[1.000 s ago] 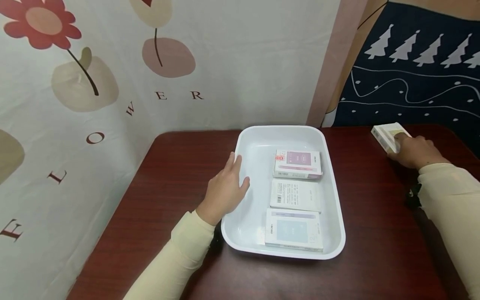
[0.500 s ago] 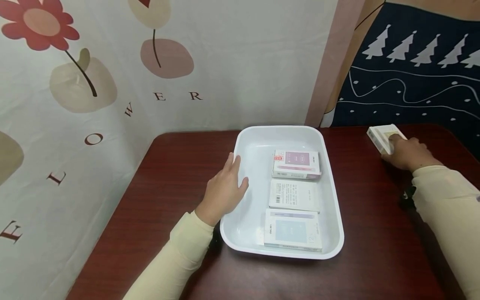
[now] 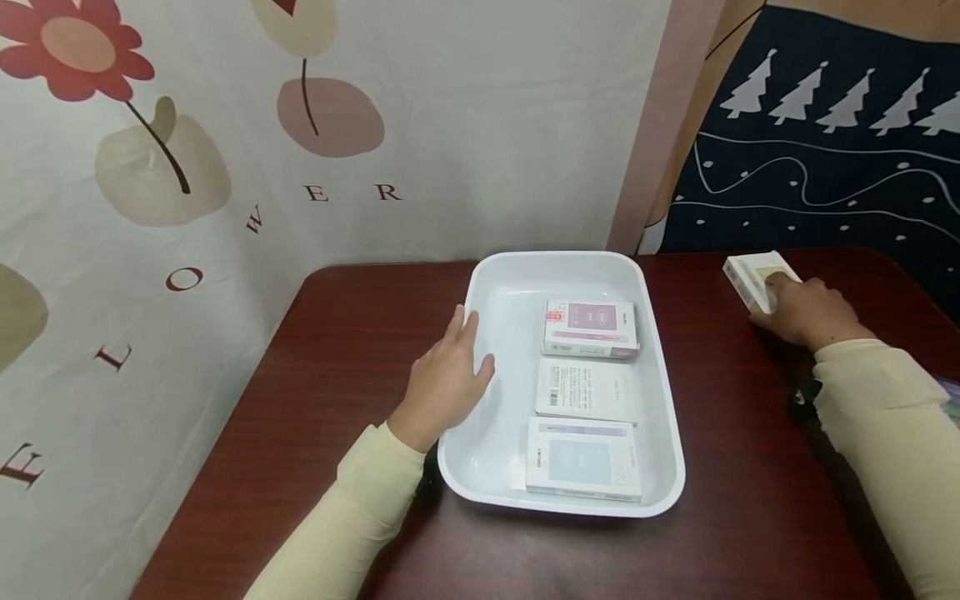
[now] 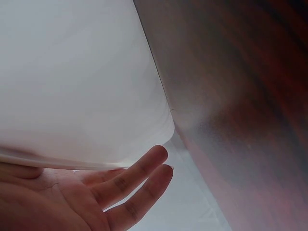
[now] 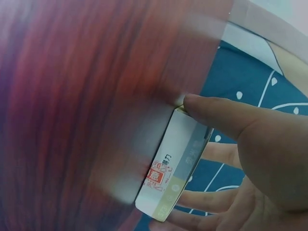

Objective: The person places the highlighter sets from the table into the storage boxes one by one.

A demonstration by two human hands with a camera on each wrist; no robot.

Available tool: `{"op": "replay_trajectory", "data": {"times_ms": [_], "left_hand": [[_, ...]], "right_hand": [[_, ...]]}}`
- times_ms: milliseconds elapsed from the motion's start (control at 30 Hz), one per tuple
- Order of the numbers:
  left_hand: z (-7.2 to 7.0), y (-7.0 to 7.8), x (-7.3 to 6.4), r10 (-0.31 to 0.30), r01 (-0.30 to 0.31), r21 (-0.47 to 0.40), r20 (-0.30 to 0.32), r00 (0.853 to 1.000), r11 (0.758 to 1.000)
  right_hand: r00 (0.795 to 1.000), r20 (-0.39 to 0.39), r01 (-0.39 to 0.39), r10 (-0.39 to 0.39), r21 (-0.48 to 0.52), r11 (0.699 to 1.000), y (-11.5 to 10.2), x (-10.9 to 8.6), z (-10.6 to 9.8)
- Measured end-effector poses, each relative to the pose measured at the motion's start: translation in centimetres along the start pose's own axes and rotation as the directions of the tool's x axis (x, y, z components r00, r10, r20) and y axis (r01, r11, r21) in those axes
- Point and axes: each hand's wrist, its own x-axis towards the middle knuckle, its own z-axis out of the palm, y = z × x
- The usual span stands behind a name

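Observation:
In the head view a white plastic tray [image 3: 498,454] stands on the table with three flat boxes along its right half. The far one is a white-and-purple box [image 3: 592,327], the middle one a white box with printed text [image 3: 585,390], and the near one a white-and-pale-blue box [image 3: 581,462]. My left hand [image 3: 444,387] rests at the tray's left rim, fingers extended. Out at the far right, my right hand [image 3: 813,312] holds a white-and-yellow box [image 3: 752,273] between thumb and fingers. The right wrist view shows that box's edge [image 5: 168,166] with red print.
The dark red wooden table [image 3: 360,333] lies under everything. Behind it hang a pale cloth with flowers and letters [image 3: 480,150] and a dark blue cloth with trees [image 3: 810,183]. A purplish thing [image 3: 952,402] peeks out beside the right sleeve at the frame's edge.
My right hand and the white-and-yellow box have moved slightly left across the table. The purplish thing has come into view behind the sleeve. My left hand stays at the tray rim.

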Motion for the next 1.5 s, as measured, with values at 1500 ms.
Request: {"op": "replay_trajectory", "data": {"times_ms": [1500], "left_hand": [[0.0,0.1,0.1,-0.013,0.013,-0.018,0.011,1.000,1.000]], "right_hand": [[1.000,0.009,-0.003,0.002,0.052,0.999,-1.6,-1.7,0.7]]}}
